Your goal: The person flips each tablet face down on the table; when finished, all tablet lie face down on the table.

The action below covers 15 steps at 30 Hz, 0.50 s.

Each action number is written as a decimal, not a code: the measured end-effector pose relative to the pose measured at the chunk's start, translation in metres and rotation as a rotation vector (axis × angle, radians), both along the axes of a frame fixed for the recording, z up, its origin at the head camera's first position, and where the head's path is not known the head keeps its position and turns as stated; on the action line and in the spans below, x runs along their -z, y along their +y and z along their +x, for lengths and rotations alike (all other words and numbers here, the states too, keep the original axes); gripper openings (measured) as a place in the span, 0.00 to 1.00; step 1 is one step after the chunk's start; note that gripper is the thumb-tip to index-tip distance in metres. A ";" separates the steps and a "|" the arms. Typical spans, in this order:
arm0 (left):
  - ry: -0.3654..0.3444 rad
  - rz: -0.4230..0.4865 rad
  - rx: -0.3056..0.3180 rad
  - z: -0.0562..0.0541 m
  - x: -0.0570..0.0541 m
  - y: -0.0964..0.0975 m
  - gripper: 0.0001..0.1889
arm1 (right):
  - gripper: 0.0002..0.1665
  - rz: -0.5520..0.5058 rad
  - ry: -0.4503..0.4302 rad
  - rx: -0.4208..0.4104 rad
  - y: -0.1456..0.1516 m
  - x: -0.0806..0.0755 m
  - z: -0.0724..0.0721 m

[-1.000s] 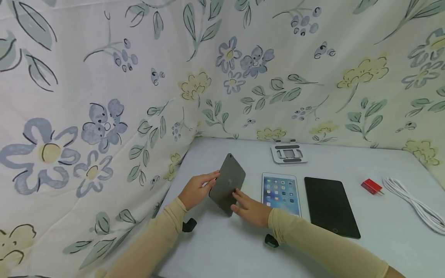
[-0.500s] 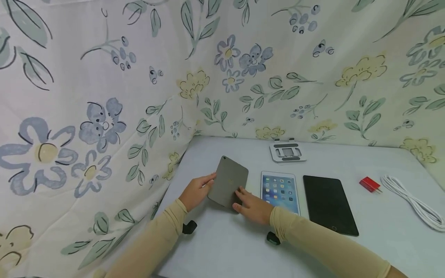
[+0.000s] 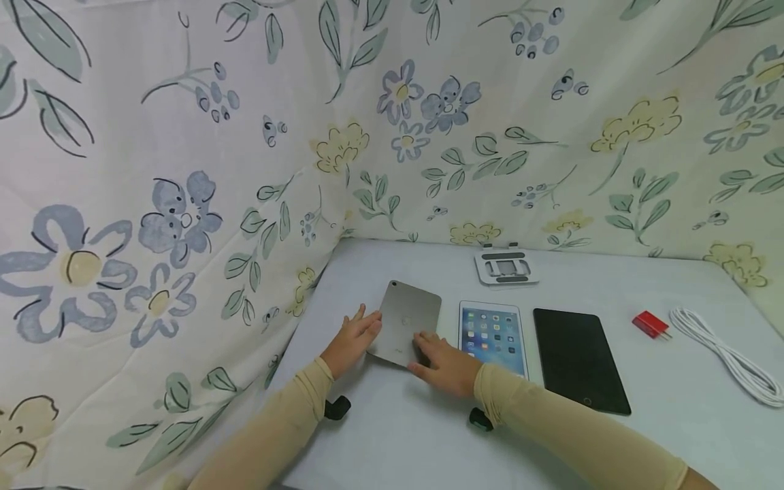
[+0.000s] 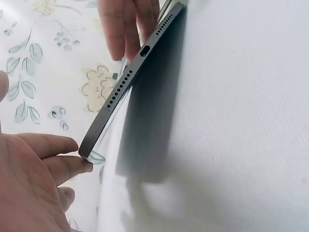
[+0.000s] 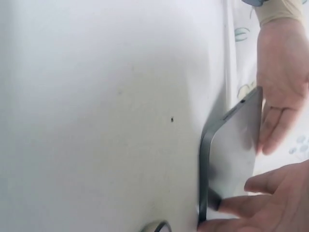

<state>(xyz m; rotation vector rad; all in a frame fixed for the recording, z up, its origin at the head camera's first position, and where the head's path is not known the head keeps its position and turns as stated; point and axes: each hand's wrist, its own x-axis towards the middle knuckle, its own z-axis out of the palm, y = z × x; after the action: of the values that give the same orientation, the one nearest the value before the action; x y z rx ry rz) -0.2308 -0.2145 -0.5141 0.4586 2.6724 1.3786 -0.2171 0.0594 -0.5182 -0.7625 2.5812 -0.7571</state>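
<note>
A grey tablet (image 3: 407,320) is tilted with its back up; its right edge is low against the white table and its left side is raised, with a shadow beneath. At the raised left edge, my left hand (image 3: 352,341) touches it with extended fingers; in the left wrist view fingertips (image 4: 79,157) meet the corner. My right hand (image 3: 446,364) rests its fingers on the back near the lower right edge, also seen in the right wrist view. The tablet's screen is hidden. A port (image 4: 145,50) shows between speaker holes on its near end.
A white tablet (image 3: 492,337) with a lit screen lies right of the hands, then a black tablet (image 3: 580,361). Farther right are a red charger plug (image 3: 651,325) and a coiled white cable (image 3: 725,355). A folded silver stand (image 3: 505,265) lies at the back, before a floral curtain (image 3: 527,136).
The grey tablet has gone from steeply upright to a flatter tilt, its back turning up. My left fingers have straightened at its edge. The right hand has stayed on its back.
</note>
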 end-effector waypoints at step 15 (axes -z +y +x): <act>-0.088 -0.048 -0.019 0.011 0.015 0.000 0.34 | 0.48 0.061 0.028 0.006 -0.002 -0.003 0.002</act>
<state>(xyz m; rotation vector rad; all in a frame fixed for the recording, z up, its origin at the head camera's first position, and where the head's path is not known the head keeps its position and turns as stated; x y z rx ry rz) -0.2194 -0.2141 -0.5294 0.3609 2.6388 1.3050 -0.2148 0.0571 -0.5157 -0.7528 2.6199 -0.6703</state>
